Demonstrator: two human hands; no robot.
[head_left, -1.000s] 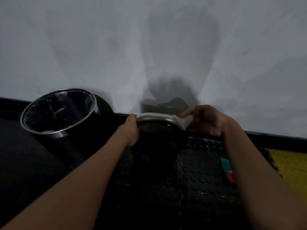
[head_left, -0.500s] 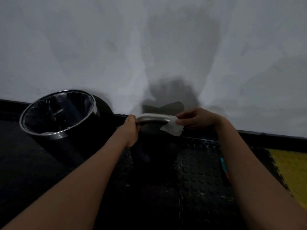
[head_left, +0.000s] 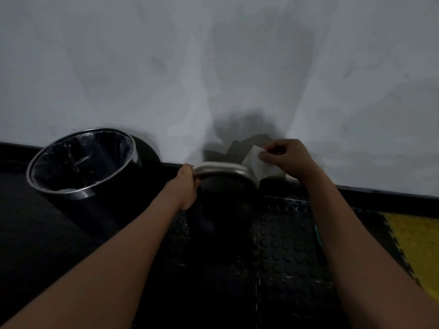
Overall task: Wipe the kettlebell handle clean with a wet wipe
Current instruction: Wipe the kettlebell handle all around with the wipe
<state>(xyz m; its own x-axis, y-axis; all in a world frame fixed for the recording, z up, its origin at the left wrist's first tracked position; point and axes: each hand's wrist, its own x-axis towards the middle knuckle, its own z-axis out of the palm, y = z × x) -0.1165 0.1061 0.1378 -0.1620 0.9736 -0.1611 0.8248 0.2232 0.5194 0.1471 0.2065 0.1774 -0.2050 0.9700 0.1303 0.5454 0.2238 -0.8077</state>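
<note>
— What is the person wearing on the arms?

— Nothing that shows. Both forearms are bare from the lower frame edge up to the wrists, with no sleeve or cuff.

— Anything on the left hand (head_left: 186,184) or right hand (head_left: 288,157)?

— No gloves, rings, watch or bands visible; in the dim light, finer marks cannot be made out.

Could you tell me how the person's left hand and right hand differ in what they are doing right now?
The left hand is wrapped around the left end of the kettlebell handle, while the right hand pinches the white wet wipe. The left hand sits low against the metal; the right hand is raised above the handle's right corner, with the wipe hanging down toward it. Both are closed on something.
</note>
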